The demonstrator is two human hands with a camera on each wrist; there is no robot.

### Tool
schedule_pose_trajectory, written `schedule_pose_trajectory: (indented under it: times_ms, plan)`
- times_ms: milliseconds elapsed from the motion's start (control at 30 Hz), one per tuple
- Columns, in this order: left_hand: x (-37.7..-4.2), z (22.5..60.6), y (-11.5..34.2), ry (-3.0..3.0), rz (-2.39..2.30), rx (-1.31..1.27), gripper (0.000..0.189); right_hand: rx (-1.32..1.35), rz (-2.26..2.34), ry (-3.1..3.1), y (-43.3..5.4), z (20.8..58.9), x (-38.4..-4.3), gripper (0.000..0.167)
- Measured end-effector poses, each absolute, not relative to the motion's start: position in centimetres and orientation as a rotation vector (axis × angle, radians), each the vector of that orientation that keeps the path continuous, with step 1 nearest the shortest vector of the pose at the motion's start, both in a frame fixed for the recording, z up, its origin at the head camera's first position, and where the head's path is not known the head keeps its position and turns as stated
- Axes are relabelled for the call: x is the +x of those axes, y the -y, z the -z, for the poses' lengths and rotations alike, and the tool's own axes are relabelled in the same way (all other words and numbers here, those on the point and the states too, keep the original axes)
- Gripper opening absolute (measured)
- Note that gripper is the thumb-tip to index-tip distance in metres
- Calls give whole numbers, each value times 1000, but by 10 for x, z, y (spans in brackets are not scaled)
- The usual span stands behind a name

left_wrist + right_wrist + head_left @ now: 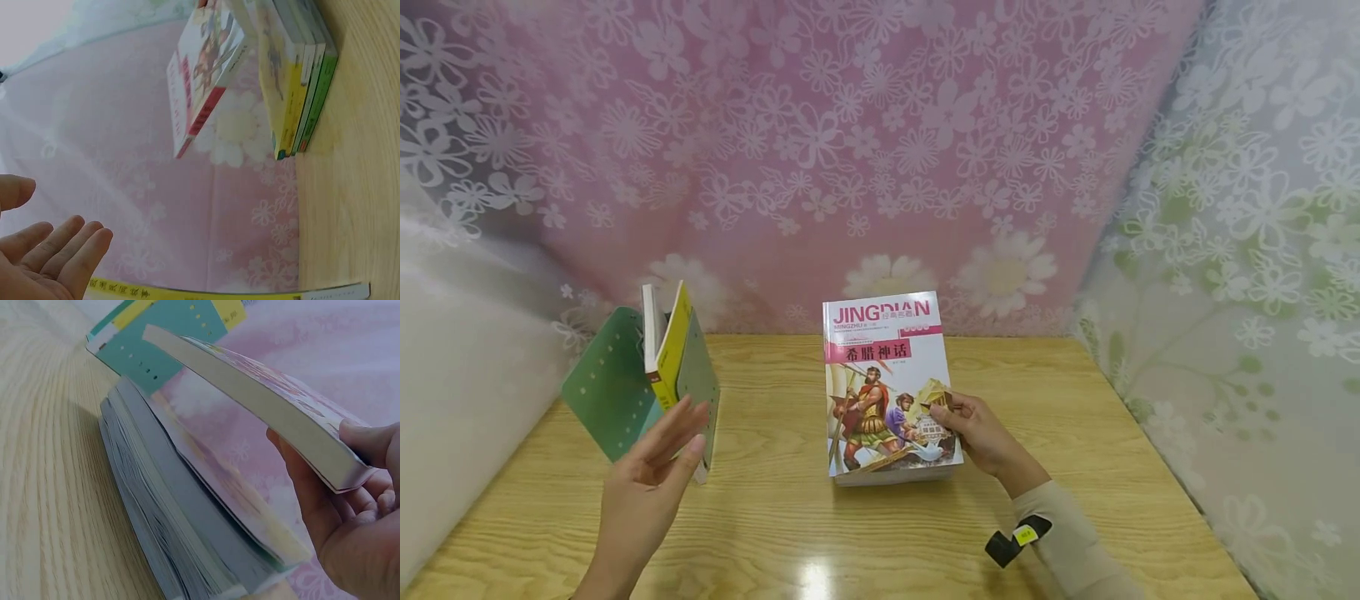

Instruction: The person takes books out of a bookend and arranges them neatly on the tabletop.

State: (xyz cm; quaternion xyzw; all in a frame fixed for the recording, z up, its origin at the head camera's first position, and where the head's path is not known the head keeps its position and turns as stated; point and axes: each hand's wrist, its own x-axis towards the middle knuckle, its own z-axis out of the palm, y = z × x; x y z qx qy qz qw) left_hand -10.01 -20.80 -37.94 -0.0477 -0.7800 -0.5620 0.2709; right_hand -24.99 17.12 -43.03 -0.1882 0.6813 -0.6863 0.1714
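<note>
My right hand [988, 435] pinches the right edge of a white and pink paperback book [887, 392], thumb on its cover. In the right wrist view this book [262, 400] is lifted and tilted above a stack of books [181, 500]. The left wrist view shows the stack's spines [306, 94], yellow and green among them. My left hand [647, 492] has its fingers extended and holds nothing. It is in front of a green bookend [617, 375], which has a yellow book [673, 342] and a white-paged book standing in it.
The light wooden table [767, 533] runs up to a pink flowered cloth [790, 167] at the back. Pale walls or cloths [1247, 250] flank it on both sides. A black strap [1018, 540] with a yellow tag is on the right wrist.
</note>
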Motion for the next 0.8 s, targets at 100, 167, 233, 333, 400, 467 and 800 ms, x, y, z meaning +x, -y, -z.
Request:
schedule_pose_trajectory:
  times_ms: [100, 167, 233, 333, 400, 467, 800]
  plan:
    - [-100, 376, 212, 2033, 1518, -91, 48, -479, 1937, -1916, -175, 433, -254, 14]
    - [-100, 375, 214, 1995, 1524, -84, 48, -433, 1930, -1924, -176, 434, -256, 14]
    - [-99, 375, 217, 1968, 1524, -81, 49, -383, 1932, -1920, -176, 436, -258, 14]
    - [-100, 375, 220, 1951, 1466, -77, 50, -326, 1930, -1918, -176, 439, -260, 16]
    - [-100, 375, 221, 1937, 1443, -72, 50, -295, 1925, -1913, -176, 442, -262, 19]
    - [-101, 374, 222, 1931, 1420, -68, 51, -284, 1903, -1912, -175, 444, -264, 20]
    - [-101, 373, 225, 1977, 1334, -60, 53, -163, 1797, -1918, -173, 453, -271, 40]
